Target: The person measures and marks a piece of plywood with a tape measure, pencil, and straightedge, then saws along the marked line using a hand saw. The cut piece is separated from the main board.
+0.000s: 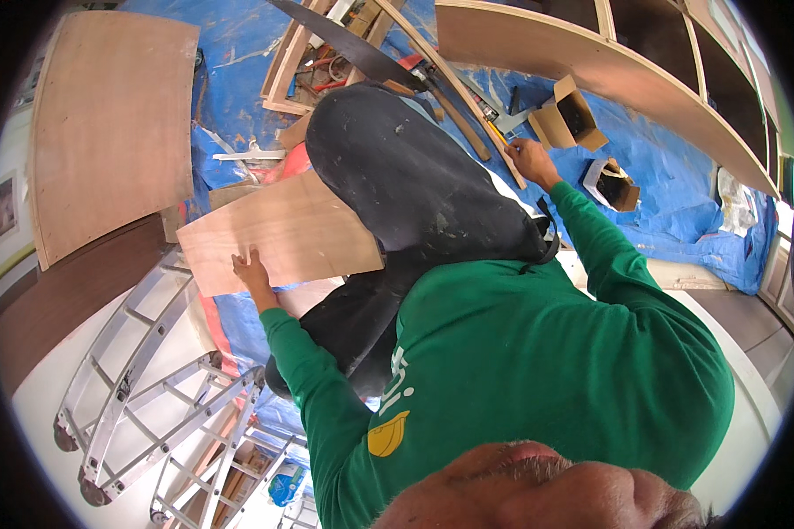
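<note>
A plywood panel (282,227) lies beside my bent knee, and my left hand (250,269) rests on it with the fingers apart. My right hand (527,159) is closed on a thin yellow item (500,138), possibly a pencil or rule, beside a long pale wood strip (463,93) on the blue sheeting. Next to the strip lie a wooden bar (463,123) and assorted small tools (490,108). A dark saw blade (344,40) lies above my knee.
Cabinet carcasses (582,53) stand upper right, near two open cardboard boxes (551,128). A large panel (110,132) is at the left, with aluminium ladders (141,353) below it. A wooden frame (287,66) holding tools sits at the top on blue sheeting (662,203).
</note>
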The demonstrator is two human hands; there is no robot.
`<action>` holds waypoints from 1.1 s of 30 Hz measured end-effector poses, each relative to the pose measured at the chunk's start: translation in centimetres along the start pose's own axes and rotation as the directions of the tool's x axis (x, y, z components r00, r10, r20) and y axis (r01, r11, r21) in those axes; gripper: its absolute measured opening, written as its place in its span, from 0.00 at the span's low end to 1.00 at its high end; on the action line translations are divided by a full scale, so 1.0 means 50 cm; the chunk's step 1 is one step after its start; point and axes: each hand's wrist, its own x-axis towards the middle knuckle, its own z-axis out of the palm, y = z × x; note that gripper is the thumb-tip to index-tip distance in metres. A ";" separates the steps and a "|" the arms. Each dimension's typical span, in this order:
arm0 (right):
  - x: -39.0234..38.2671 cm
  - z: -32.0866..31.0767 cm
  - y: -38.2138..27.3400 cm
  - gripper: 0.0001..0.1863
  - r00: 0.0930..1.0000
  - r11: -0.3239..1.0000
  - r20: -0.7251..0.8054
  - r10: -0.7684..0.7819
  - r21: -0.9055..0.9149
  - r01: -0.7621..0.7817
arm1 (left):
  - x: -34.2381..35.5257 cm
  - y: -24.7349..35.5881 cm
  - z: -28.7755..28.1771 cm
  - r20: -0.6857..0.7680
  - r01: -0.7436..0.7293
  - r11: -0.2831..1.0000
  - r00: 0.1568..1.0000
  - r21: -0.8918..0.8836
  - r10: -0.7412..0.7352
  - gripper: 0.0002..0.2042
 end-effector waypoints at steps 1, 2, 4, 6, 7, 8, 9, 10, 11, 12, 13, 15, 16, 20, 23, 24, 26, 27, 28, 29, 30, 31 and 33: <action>0.012 -0.003 -0.019 0.18 1.000 1.000 -0.016 -0.015 0.000 0.015 | -0.004 0.005 -0.001 0.003 0.008 0.999 1.000 0.043 -0.008 0.46; 0.025 -0.006 -0.039 0.18 0.999 0.998 -0.021 -0.049 0.028 0.049 | -0.010 0.014 -0.004 0.048 -0.057 0.995 0.997 0.081 0.053 0.46; 0.057 -0.006 -0.084 0.19 0.995 0.994 -0.032 -0.089 0.065 0.091 | -0.026 0.042 -0.020 0.122 -0.090 0.985 0.990 0.144 0.073 0.46; 0.105 -0.005 -0.135 0.20 0.985 0.981 0.027 -0.172 0.091 0.169 | -0.047 0.088 -0.051 0.312 -0.098 0.993 0.947 0.068 0.072 0.46; 0.131 0.000 -0.165 0.21 0.973 0.970 0.056 -0.224 0.112 0.217 | -0.058 0.115 -0.072 0.399 -0.036 0.997 0.917 0.068 0.006 0.46; 0.163 0.006 -0.199 0.23 0.969 0.964 0.082 -0.232 0.152 0.218 | -0.074 0.143 -0.099 0.506 0.021 1.000 0.862 0.017 -0.027 0.44; 0.196 0.012 -0.238 0.24 0.964 0.961 0.097 -0.249 0.151 0.233 | -0.086 0.172 -0.125 0.567 0.023 1.000 0.823 -0.002 -0.017 0.43; 0.228 0.021 -0.279 0.25 0.958 0.961 0.130 -0.256 0.145 0.237 | -0.099 0.200 -0.147 0.622 0.014 1.000 0.783 -0.025 0.005 0.43; 0.259 0.029 -0.324 0.26 0.940 0.959 0.200 -0.278 0.119 0.258 | -0.114 0.225 -0.166 0.675 -0.001 0.997 0.736 -0.075 0.052 0.42; 0.288 0.039 -0.372 0.27 0.927 0.960 0.247 -0.280 0.083 0.268 | -0.128 0.246 -0.185 0.681 -0.017 0.993 0.727 -0.116 0.092 0.40; 0.311 0.049 -0.418 0.28 0.902 0.930 0.239 -0.359 0.178 0.323 | -0.140 0.263 -0.203 0.658 -0.018 0.998 0.751 -0.065 0.056 0.40; 0.341 0.060 -0.485 0.27 0.894 0.849 0.121 -0.432 0.390 0.357 | -0.163 0.283 -0.241 0.617 -0.028 1.000 0.787 -0.013 0.030 0.39; 0.353 0.062 -0.505 0.27 0.909 0.801 0.064 -0.412 0.500 0.328 | -0.176 0.284 -0.262 0.592 -0.028 0.999 0.806 0.036 0.001 0.39; 0.348 0.088 -0.474 0.26 0.940 0.931 0.009 -0.341 0.142 0.337 | -0.201 0.239 -0.355 0.569 0.019 1.000 0.822 0.008 -0.020 0.40; 0.318 0.124 -0.382 0.27 0.875 0.887 0.197 -0.441 -0.052 0.459 | -0.197 0.171 -0.401 0.514 -0.060 0.998 0.855 -0.019 0.061 0.39; 0.312 0.132 -0.357 0.27 0.859 0.854 0.214 -0.465 -0.146 0.499 | -0.187 0.146 -0.407 0.504 -0.013 0.997 0.863 -0.070 0.047 0.39; 0.303 0.145 -0.322 0.26 0.872 0.864 0.167 -0.461 -0.142 0.484 | -0.157 0.090 -0.396 0.447 0.109 0.981 0.894 -0.163 -0.025 0.38; 0.301 0.148 -0.312 0.26 0.872 0.860 0.171 -0.458 -0.164 0.484 | -0.139 0.059 -0.385 0.396 0.195 0.967 0.911 -0.164 -0.117 0.41; 0.294 0.145 -0.309 0.25 0.872 0.855 0.171 -0.459 -0.180 0.486 | -0.115 0.028 -0.371 0.360 0.238 0.952 0.919 -0.190 -0.158 0.43; 0.290 0.139 -0.307 0.25 0.872 0.852 0.168 -0.460 -0.191 0.487 | -0.091 -0.003 -0.357 0.279 0.207 0.973 0.945 -0.099 -0.172 0.44; 0.280 0.129 -0.308 0.25 0.872 0.850 0.165 -0.461 -0.202 0.487 | -0.058 -0.037 -0.350 0.212 0.162 0.987 0.965 -0.011 -0.156 0.46; 0.272 0.116 -0.308 0.24 0.873 0.849 0.158 -0.462 -0.205 0.487 | -0.018 -0.066 -0.338 0.145 0.128 0.988 0.979 0.091 -0.141 0.47; 0.245 0.086 -0.307 0.24 0.878 0.853 0.146 -0.455 -0.210 0.477 | 0.073 -0.121 -0.314 0.012 0.026 0.984 1.000 0.176 -0.029 0.48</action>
